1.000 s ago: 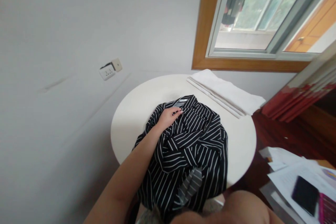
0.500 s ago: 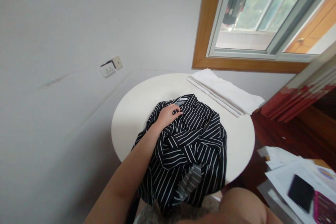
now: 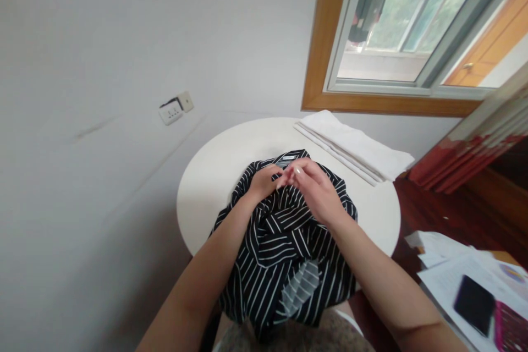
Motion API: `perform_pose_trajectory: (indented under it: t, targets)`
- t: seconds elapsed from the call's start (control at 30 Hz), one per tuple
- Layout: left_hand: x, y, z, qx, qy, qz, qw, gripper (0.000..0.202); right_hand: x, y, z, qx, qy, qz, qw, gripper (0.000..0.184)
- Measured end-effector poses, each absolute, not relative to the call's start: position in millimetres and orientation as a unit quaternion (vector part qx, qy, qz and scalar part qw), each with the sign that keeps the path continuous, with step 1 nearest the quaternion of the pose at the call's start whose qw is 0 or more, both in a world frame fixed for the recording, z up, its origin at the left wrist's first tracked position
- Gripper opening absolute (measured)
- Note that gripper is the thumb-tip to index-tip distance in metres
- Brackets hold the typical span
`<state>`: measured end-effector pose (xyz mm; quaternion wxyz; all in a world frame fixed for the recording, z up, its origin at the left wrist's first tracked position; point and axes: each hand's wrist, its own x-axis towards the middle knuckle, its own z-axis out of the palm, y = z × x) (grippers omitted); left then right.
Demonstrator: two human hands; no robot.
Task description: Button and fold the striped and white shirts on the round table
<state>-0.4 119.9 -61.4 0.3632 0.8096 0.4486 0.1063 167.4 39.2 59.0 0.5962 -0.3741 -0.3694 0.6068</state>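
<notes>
A black shirt with white stripes lies bunched on a round white table, its collar towards the far side and its lower part hanging over the near edge. On the upper front, just below the collar, my left hand is closed on the fabric with bent fingers. My right hand meets it there, thumb and fingers drawn together at the left fingertips. Whatever lies between the right fingers is hidden. A pale grey patch of striped cloth, perhaps the inner side, shows near the hem.
A folded white cloth lies at the table's back right edge. A wall with a socket rises at the left, and a wood-framed window stands behind. Papers and a dark phone-like object are at the lower right.
My right hand has come up from the lower right edge of the view to the shirt front, beside my left hand. The left hand stays in nearly the same place.
</notes>
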Motion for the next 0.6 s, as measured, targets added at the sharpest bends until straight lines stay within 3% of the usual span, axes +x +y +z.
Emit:
perform_pose_trajectory:
  t: [0.07, 0.13, 0.23, 0.33, 0.5, 0.6]
  targets:
    - [0, 121, -63, 0.812, 0.434, 0.122, 0.369, 0.018, 181, 67, 1, -0.526, -0.486, 0.459, 0.526, 0.027]
    - [1, 122, -64, 0.812, 0.418, 0.148, 0.38, 0.019, 188, 75, -50, -0.559, -0.59, 0.371, 0.449, 0.03]
    - [3, 122, -64, 0.808, 0.413, 0.16, 0.389, 0.022, 183, 67, -99, -0.543, -0.662, 0.332, 0.396, 0.034]
    - [3, 119, -64, 0.822, 0.427, 0.121, 0.358, 0.024, 174, 58, -117, -0.564, -0.676, 0.312, 0.356, 0.038]
    - [-7, 123, -64, 0.818, 0.513, 0.054, 0.256, 0.029, 179, 56, -126, -0.623, -0.592, 0.318, 0.4, 0.044]
    - [-11, 126, -56, 0.836, 0.478, 0.014, 0.268, 0.036, 187, 54, -131, -0.656, -0.517, 0.336, 0.435, 0.044]
